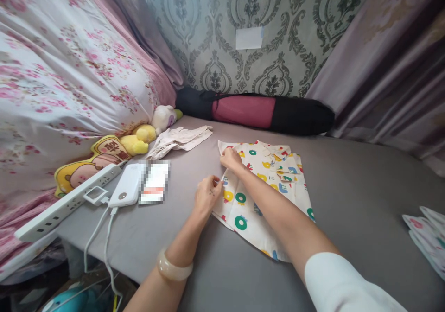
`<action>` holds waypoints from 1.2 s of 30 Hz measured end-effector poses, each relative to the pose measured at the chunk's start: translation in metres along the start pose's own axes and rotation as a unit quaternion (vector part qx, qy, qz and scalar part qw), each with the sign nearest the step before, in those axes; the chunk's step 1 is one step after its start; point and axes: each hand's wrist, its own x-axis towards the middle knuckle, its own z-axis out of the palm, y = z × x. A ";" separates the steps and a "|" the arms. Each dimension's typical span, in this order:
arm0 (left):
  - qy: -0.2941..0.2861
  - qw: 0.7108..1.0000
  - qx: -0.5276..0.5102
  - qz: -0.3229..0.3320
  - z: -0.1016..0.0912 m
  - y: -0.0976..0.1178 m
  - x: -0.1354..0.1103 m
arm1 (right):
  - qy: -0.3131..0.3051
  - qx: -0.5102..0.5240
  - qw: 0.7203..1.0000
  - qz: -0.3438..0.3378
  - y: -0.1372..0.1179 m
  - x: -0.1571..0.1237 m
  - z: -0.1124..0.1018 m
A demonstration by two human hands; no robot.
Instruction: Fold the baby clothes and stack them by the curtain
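A cream child's shirt (262, 177) printed with green, yellow, red and blue figures lies spread on the grey bed sheet. Its collar is toward the far right side, and part of the cloth is folded over there. My right hand (231, 159) reaches across and pinches the shirt near its far left corner. Closer to me, my left hand (208, 191) has its fingers closed at the left edge of the same shirt. My right forearm hides some of the middle of the cloth.
Left of the shirt lie a crumpled pale garment (181, 140), a white power bank (128, 187) with cables, and a power strip (69, 205). Plush toys (139, 139) rest by the floral curtain. A long black and maroon bag (243, 110) lies along the wall. Folded cloth (424, 238) sits far right.
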 end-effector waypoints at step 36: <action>-0.005 0.962 -0.266 0.067 0.004 0.009 -0.001 | 0.115 0.479 0.865 0.094 0.103 -0.076 -0.071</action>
